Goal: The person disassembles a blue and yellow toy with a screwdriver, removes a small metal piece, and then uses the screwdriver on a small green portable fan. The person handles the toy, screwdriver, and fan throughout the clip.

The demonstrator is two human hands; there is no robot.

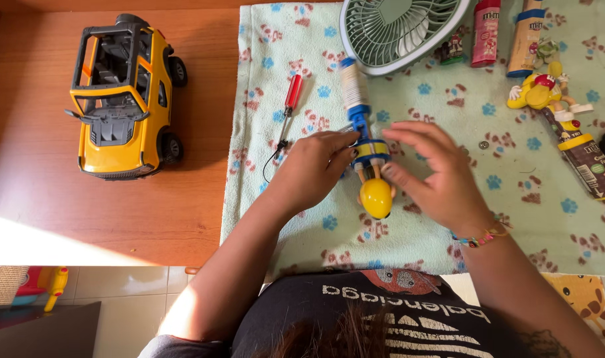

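A long toy candy dispenser [363, 142] lies on a pale green paw-print cloth [296, 219], with a white and blue tube at the far end and a yellow round figure head [376, 197] at the near end. My left hand [312, 169] grips its left side by the blue and yellow middle part; a small metal piece shows at the fingertips. My right hand [435, 176] rests against its right side, fingers spread over it. A red-handled screwdriver [289, 109] lies on the cloth just beyond my left hand.
A yellow toy off-road car [123, 99] stands on the wooden table to the left. A green fan [399, 30] sits at the cloth's far edge. More candy tubes and a second yellow figure dispenser [548, 93] lie at the right. A small screw [483, 144] lies nearby.
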